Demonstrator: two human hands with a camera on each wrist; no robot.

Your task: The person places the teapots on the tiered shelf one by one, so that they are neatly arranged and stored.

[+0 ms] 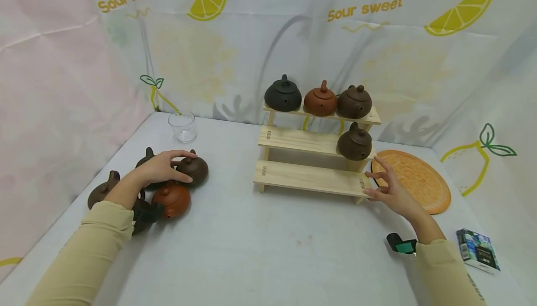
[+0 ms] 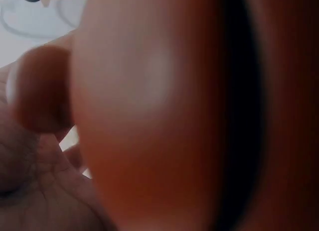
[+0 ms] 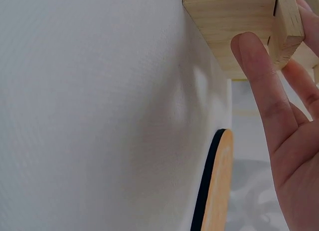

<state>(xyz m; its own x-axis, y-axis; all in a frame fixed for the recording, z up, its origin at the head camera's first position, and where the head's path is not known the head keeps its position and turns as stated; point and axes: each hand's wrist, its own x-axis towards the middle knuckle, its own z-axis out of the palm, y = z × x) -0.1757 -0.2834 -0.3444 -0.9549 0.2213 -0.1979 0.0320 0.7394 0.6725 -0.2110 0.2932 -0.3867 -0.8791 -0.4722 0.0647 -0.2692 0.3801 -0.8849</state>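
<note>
My left hand point(image 1: 161, 168) holds a dark brown teapot point(image 1: 199, 171), index finger over its lid and thumb along its near side. Just below sits an orange-red teapot point(image 1: 171, 200); its blurred lid point(image 2: 144, 116) fills much of the left wrist view. More dark teapots point(image 1: 98, 194) stand partly hidden behind the left arm. My right hand point(image 1: 392, 190) pinches the right end of the lowest plank of a three-step wooden rack point(image 1: 310, 177). On the rack's top step are a black teapot point(image 1: 283, 95), a red teapot point(image 1: 320, 100) and a brown teapot point(image 1: 354, 102); another brown teapot point(image 1: 354, 143) occupies the middle step.
A clear glass cup point(image 1: 183, 128) stands at the back left. Right of the rack lies a round, pizza-like board point(image 1: 415, 180). A small printed box point(image 1: 478, 250) is near the right edge. Patterned cloth point(image 1: 251, 49) hangs behind the table.
</note>
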